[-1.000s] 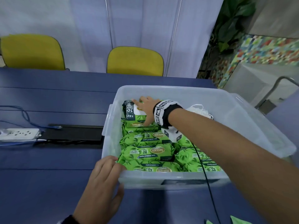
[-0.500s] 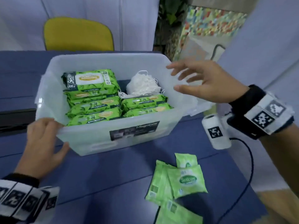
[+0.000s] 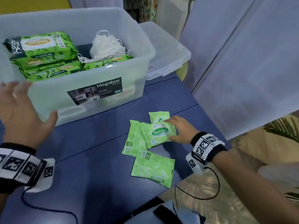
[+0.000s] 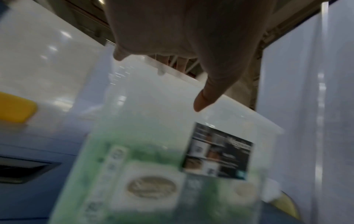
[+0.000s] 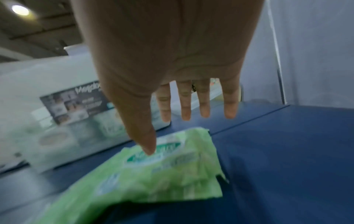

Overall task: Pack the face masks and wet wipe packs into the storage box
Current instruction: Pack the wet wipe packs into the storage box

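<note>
The right hand [image 3: 179, 130] is spread flat over the top small wipe pack [image 3: 157, 134] on the blue table [image 3: 90, 159], thumb touching it, nothing gripped. The left hand [image 3: 22, 113] is held open by the storage box [image 3: 103, 92]; contact cannot be told. Large wipe packs [image 3: 43, 50] and white face masks [image 3: 106, 46] are seen inside the box.

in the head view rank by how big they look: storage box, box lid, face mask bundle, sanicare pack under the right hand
1. storage box
2. box lid
3. and 4. face mask bundle and Sanicare pack: look about alike, and the pack lies nearer the camera, so unranked.
</note>
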`<act>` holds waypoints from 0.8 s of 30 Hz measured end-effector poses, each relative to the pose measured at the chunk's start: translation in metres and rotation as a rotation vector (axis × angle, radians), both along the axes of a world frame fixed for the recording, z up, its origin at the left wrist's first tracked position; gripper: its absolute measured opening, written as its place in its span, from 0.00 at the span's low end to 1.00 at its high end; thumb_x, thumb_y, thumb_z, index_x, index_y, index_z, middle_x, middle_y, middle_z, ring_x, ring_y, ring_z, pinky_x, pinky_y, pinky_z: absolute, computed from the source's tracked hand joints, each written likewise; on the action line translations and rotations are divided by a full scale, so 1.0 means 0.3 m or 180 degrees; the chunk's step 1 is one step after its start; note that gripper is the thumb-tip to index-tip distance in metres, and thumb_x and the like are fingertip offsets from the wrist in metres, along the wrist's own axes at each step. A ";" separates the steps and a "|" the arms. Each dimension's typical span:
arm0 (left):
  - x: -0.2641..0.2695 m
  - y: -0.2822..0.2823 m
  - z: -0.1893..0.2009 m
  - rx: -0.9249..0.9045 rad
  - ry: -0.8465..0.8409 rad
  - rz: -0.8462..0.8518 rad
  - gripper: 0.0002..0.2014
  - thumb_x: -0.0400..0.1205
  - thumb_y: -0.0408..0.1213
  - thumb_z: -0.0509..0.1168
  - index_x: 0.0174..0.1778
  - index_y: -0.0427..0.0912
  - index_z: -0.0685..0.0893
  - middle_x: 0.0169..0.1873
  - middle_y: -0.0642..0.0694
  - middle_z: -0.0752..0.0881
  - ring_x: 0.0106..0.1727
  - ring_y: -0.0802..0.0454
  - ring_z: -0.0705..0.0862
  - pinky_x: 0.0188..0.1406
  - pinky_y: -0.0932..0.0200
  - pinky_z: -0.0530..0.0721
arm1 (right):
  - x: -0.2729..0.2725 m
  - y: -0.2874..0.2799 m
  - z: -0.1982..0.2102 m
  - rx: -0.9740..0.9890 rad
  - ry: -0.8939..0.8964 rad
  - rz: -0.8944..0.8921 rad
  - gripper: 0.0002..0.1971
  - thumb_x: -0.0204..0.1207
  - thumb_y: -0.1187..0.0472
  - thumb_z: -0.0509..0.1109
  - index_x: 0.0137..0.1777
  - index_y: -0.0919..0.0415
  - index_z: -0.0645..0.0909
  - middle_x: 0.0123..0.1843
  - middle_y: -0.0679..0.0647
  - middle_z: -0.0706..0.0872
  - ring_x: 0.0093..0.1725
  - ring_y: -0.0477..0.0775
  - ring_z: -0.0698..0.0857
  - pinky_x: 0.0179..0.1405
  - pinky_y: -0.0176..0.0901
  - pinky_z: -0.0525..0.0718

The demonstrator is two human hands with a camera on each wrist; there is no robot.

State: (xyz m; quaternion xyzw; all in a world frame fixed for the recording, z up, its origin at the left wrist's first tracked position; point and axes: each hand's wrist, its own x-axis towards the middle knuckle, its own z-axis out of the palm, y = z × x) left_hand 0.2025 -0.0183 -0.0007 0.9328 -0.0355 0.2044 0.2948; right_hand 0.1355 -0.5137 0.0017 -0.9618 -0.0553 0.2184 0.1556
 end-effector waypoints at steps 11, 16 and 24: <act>-0.297 -0.705 -0.001 0.0826 0.1912 -0.1854 0.31 0.82 0.42 0.65 0.81 0.44 0.63 0.76 0.44 0.70 0.79 0.45 0.66 0.79 0.41 0.58 | 0.021 0.091 -0.037 -0.0652 -0.0111 0.0459 0.48 0.60 0.48 0.80 0.80 0.50 0.61 0.73 0.52 0.69 0.74 0.57 0.67 0.73 0.62 0.61; -0.294 -0.752 0.014 -0.0235 0.2637 -0.1895 0.40 0.77 0.67 0.55 0.81 0.46 0.64 0.60 0.49 0.86 0.61 0.53 0.83 0.66 0.55 0.78 | -0.035 0.147 0.036 0.0530 -0.0470 -0.0723 0.45 0.58 0.38 0.80 0.74 0.54 0.69 0.66 0.51 0.75 0.66 0.54 0.76 0.64 0.48 0.75; -0.305 -0.811 0.009 -0.3757 0.2815 -0.0532 0.09 0.79 0.36 0.68 0.52 0.36 0.85 0.44 0.40 0.91 0.39 0.49 0.89 0.38 0.55 0.88 | -0.134 0.403 0.056 0.1731 -0.0490 -0.1120 0.34 0.58 0.38 0.81 0.54 0.56 0.70 0.48 0.50 0.79 0.42 0.49 0.77 0.39 0.43 0.74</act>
